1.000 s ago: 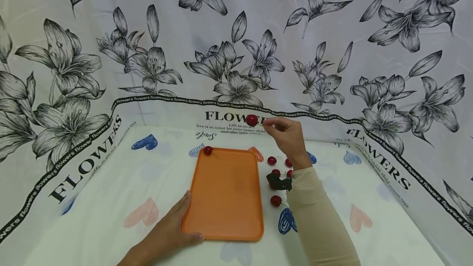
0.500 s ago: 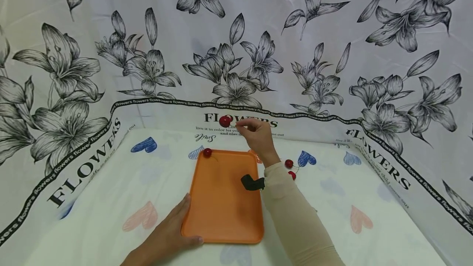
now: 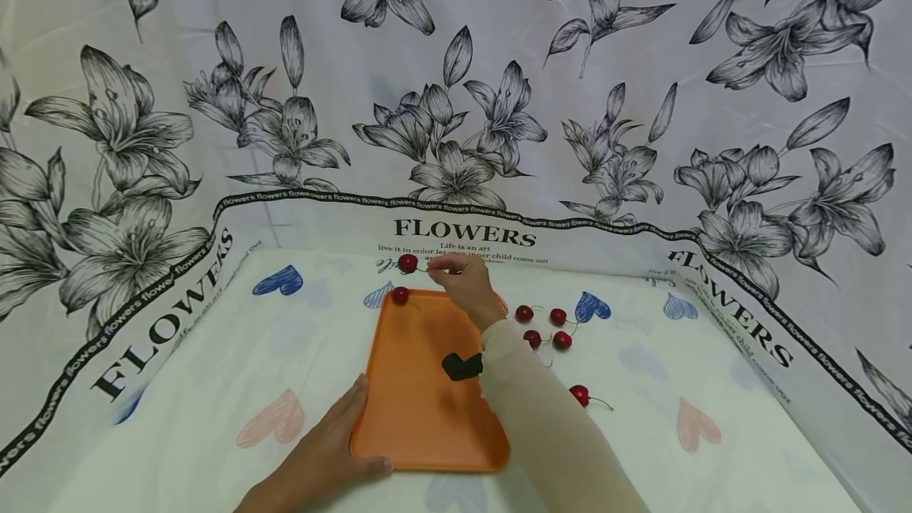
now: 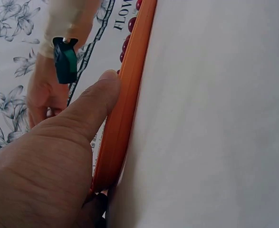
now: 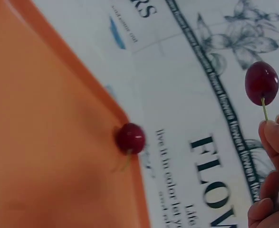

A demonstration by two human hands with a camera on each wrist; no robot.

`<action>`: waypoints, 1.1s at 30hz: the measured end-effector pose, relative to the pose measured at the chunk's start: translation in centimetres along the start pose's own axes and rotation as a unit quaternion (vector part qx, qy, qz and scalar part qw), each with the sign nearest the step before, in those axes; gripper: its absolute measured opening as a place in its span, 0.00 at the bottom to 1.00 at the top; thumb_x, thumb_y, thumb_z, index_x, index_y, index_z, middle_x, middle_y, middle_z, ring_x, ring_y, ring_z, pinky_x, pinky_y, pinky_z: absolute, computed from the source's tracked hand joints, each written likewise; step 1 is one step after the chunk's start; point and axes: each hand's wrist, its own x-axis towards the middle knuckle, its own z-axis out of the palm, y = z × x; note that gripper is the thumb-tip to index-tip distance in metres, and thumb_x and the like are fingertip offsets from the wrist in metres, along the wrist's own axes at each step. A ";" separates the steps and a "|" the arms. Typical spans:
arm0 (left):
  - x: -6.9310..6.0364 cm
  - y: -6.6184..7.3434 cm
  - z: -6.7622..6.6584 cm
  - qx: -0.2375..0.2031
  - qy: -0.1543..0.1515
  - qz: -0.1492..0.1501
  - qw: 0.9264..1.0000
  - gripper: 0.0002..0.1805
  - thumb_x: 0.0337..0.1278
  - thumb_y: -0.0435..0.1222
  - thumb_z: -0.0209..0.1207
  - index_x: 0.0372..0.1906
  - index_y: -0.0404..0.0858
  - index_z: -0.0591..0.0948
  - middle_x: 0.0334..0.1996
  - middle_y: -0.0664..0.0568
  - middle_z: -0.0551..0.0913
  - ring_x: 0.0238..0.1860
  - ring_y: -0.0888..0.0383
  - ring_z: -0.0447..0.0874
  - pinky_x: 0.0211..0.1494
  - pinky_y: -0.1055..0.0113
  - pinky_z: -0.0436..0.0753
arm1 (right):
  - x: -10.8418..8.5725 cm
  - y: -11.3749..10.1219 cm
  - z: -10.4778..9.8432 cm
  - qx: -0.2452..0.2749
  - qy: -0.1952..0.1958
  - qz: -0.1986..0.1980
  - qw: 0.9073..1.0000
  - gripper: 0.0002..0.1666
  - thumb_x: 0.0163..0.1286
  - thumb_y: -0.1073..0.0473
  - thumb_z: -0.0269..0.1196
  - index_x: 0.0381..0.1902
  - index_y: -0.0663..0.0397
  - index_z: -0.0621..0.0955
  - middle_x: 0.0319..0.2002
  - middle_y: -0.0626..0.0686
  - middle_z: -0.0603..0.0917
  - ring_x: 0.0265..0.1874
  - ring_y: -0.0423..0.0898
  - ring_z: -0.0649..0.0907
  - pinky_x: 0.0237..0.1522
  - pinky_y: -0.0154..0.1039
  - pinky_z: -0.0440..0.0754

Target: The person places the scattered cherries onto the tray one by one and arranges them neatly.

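Observation:
My right hand [image 3: 466,287] pinches the stem of a dark red cherry [image 3: 408,264] above the far edge of an orange tray [image 3: 409,402]. The fruit hangs out past my fingertips, as the right wrist view shows with the held cherry [image 5: 262,83] and its thin green stem. Another cherry [image 3: 400,295] lies in the tray's far left corner, its stem pointing inward. At the near left corner, my left hand [image 3: 321,442] holds the tray, thumb on the near edge and fingers along the left side. In the left wrist view, the thumb [image 4: 99,97] lies against the tray rim [image 4: 125,114].
Several cherries [image 3: 562,340] lie on the white heart-printed cloth right of the tray; one single cherry [image 3: 579,395] sits nearer, partly behind the right sleeve [image 3: 556,434]. A flower-printed curtain [image 3: 456,101] rises behind. A black device [image 3: 461,366] is worn at the right wrist.
My right hand has carried the cherry leftward, and lately lower, from over the tray's right side to near its far left corner. The left hand stays on the tray.

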 end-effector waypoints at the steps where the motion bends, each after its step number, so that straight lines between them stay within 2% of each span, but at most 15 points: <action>1: 0.0 0.0 0.0 0.001 0.000 -0.001 1.000 0.72 0.26 0.71 0.66 0.77 0.42 0.47 0.76 0.50 0.47 0.73 0.45 0.47 0.66 0.40 0.58 | 0.0 0.4 0.3 -0.004 -0.004 0.013 1.000 0.04 0.64 0.63 0.67 0.36 0.55 0.88 0.38 0.48 0.85 0.26 0.45 0.76 0.24 0.35 0.71; 5: 0.0 0.0 -0.1 -0.003 -0.003 -0.005 1.000 0.72 0.27 0.71 0.66 0.77 0.42 0.47 0.76 0.49 0.46 0.73 0.45 0.48 0.66 0.40 0.58 | -0.3 1.4 1.3 -0.038 -0.016 0.071 0.997 0.04 0.64 0.61 0.68 0.36 0.51 0.89 0.37 0.44 0.86 0.34 0.48 0.82 0.31 0.37 0.79; 9: -0.1 0.0 -0.2 -0.004 -0.003 -0.006 1.000 0.71 0.27 0.71 0.66 0.77 0.42 0.48 0.76 0.49 0.46 0.73 0.45 0.48 0.66 0.40 0.58 | -0.5 2.1 2.2 -0.049 -0.032 0.106 0.993 0.06 0.64 0.63 0.67 0.38 0.56 0.88 0.37 0.45 0.86 0.37 0.51 0.82 0.34 0.40 0.81; 12: -0.2 0.0 -0.2 -0.002 0.000 -0.006 1.000 0.71 0.27 0.71 0.67 0.77 0.41 0.48 0.76 0.49 0.47 0.73 0.44 0.48 0.66 0.39 0.58 | -0.4 2.6 2.7 -0.049 -0.050 0.122 0.990 0.07 0.64 0.64 0.67 0.40 0.60 0.87 0.37 0.47 0.86 0.38 0.47 0.82 0.37 0.40 0.81; 15: -0.2 0.0 -0.2 -0.001 0.004 -0.001 1.000 0.71 0.28 0.71 0.66 0.77 0.41 0.48 0.76 0.49 0.47 0.73 0.45 0.48 0.66 0.40 0.59 | -0.2 3.2 3.0 -0.061 -0.063 0.131 0.988 0.07 0.64 0.63 0.67 0.39 0.59 0.88 0.36 0.47 0.86 0.38 0.44 0.82 0.39 0.40 0.81; 20: 0.0 0.1 -0.1 -0.007 0.005 -0.001 1.000 0.71 0.28 0.70 0.67 0.77 0.42 0.48 0.76 0.49 0.48 0.73 0.44 0.49 0.66 0.40 0.59 | -0.2 4.1 3.2 -0.116 -0.073 0.131 0.982 0.05 0.63 0.62 0.68 0.36 0.54 0.89 0.32 0.43 0.86 0.38 0.42 0.81 0.43 0.40 0.80; 26: -0.1 0.0 -0.1 -0.006 0.005 0.005 1.000 0.71 0.28 0.70 0.67 0.77 0.42 0.48 0.76 0.50 0.48 0.73 0.45 0.49 0.66 0.41 0.59 | -0.5 4.9 3.4 -0.139 -0.087 0.158 0.974 0.04 0.62 0.59 0.69 0.35 0.48 0.90 0.36 0.42 0.85 0.42 0.43 0.79 0.51 0.43 0.76; 33: -0.1 0.1 0.0 -0.005 -0.002 -0.002 1.000 0.70 0.27 0.70 0.67 0.77 0.42 0.49 0.76 0.50 0.48 0.73 0.45 0.49 0.66 0.40 0.59 | -0.5 5.9 3.8 -0.172 -0.084 0.168 0.967 0.03 0.57 0.56 0.73 0.31 0.45 0.90 0.31 0.40 0.85 0.37 0.43 0.79 0.44 0.41 0.78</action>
